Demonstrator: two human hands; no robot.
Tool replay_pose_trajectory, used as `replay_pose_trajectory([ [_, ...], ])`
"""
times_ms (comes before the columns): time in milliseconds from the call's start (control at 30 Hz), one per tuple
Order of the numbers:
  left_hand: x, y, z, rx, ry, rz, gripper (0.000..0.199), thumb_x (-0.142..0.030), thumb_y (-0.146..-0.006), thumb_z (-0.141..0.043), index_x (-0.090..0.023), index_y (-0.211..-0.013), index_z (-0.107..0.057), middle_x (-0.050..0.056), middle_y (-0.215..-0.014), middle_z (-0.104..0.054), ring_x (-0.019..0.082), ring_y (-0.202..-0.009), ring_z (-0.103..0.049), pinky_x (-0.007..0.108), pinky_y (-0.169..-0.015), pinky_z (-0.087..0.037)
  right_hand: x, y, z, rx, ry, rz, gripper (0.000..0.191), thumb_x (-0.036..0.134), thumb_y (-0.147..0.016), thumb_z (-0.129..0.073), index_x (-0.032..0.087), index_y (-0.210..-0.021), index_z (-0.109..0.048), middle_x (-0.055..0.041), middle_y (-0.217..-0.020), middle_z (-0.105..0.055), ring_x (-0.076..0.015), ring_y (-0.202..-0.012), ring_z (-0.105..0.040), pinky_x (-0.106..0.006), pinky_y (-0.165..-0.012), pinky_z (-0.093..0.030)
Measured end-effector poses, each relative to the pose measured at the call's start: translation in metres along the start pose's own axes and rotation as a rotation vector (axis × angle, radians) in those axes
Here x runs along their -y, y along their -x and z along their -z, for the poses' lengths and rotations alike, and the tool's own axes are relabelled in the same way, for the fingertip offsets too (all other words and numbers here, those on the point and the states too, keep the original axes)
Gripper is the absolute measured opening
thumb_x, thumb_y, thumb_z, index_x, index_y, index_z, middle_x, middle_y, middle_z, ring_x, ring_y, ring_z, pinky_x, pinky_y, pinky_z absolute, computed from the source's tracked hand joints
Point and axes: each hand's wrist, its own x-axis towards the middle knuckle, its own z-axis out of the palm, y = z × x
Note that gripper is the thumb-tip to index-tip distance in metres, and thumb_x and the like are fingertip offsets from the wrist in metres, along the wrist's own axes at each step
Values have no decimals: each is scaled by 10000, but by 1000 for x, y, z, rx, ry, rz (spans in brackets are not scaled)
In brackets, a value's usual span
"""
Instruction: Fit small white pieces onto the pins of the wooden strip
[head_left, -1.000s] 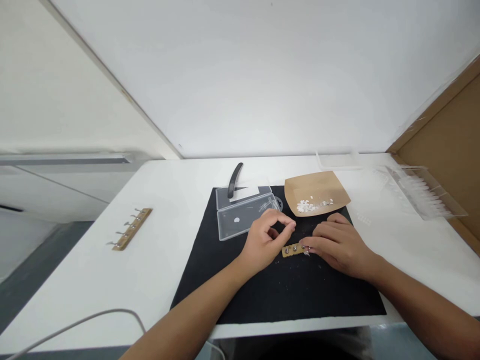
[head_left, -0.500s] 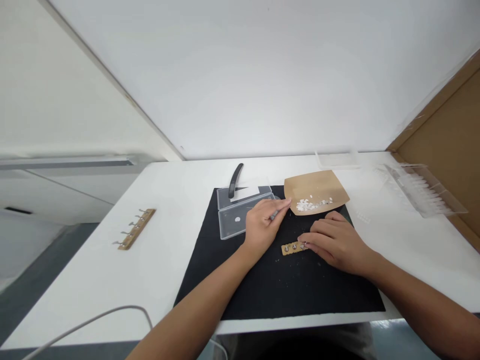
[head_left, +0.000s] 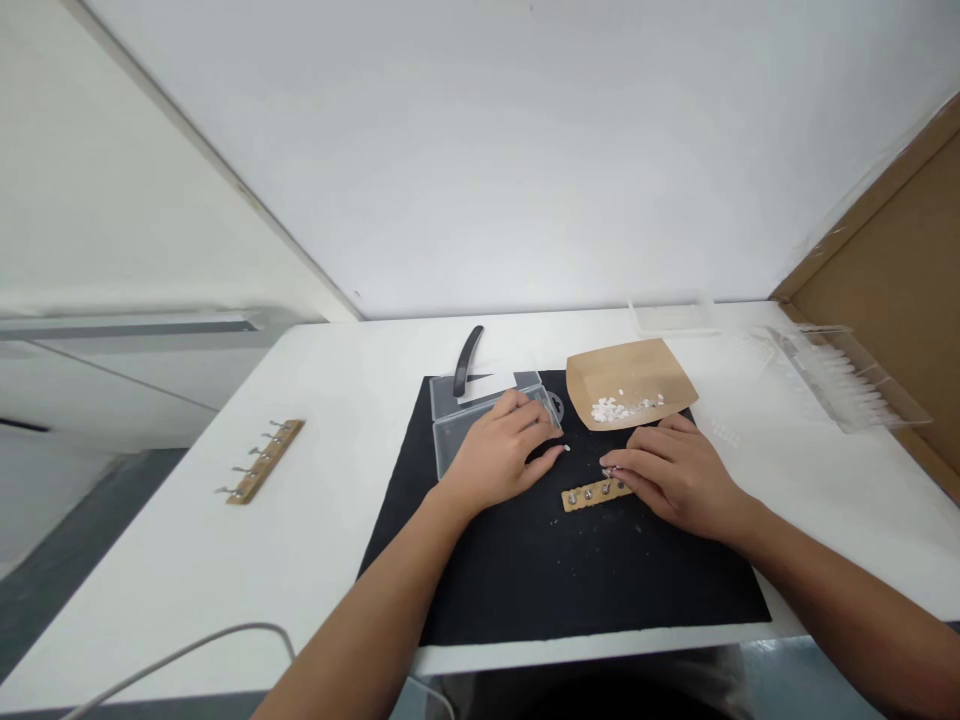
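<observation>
My left hand [head_left: 504, 448] rests over the clear plastic case [head_left: 450, 440], its fingers apart and its thumb stretched toward a small white piece [head_left: 567, 448] on the black mat [head_left: 585, 590]. My right hand [head_left: 671, 468] is closed in a pinch on a small metal piece [head_left: 609, 472], just above a wooden strip [head_left: 579, 498]. Several small metal parts stand in a row on that strip, and the fingers cover its right end. Behind the hands lies a brown paper tray [head_left: 630, 365] with many white flakes in it.
A curved black handle [head_left: 466, 360] lies across the case's back part. A second wooden strip with metal hooks [head_left: 266, 462] sits at left, and a cable [head_left: 217, 635] crosses the front left. Clear plastic packaging [head_left: 847, 380] lies at right.
My left hand has moved left and down from the paper tray's edge, and its fingers have spread. My right fingers have lifted slightly off the wooden strip, uncovering more of it.
</observation>
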Motion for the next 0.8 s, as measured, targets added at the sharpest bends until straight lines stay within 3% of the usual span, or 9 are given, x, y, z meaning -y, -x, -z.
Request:
replay_pose_trajectory([
  [167, -1, 2, -9, 83, -48, -4, 196, -315, -1004, -673, -197, -1108, -790, 111, -1075, -694, 273, -1011, -559, 429, -922, -484, 1, 0, -1, 12, -17, 2, 165, 207, -1043, -608, 202, -1154, -731, -14, -867, -714, -144, -750, -630, -336, -756, -368],
  [433, -6, 1, -15, 100, -123, 59, 187, -330, -1020, -653, -233, -1003, -812, 105, -1132, -647, 295, -1062, -504, 471, -932, -411, 2, 0, -1, 9, -22, -3, 156, 214, -1053, -599, 204, -1145, -724, -11, -861, -711, -141, -750, -627, -334, -752, -364],
  [800, -10, -1, -22, 19, -170, 38, 153, -248, -1030, -598, -203, -972, -732, 110, -1124, -669, 301, -1043, -515, 488, -922, -382, 1, 2, -2, 11, -26, -18, 154, 219, -1046, -610, 210, -1148, -725, -11, -869, -710, -143, -757, -618, -337, -755, -364],
])
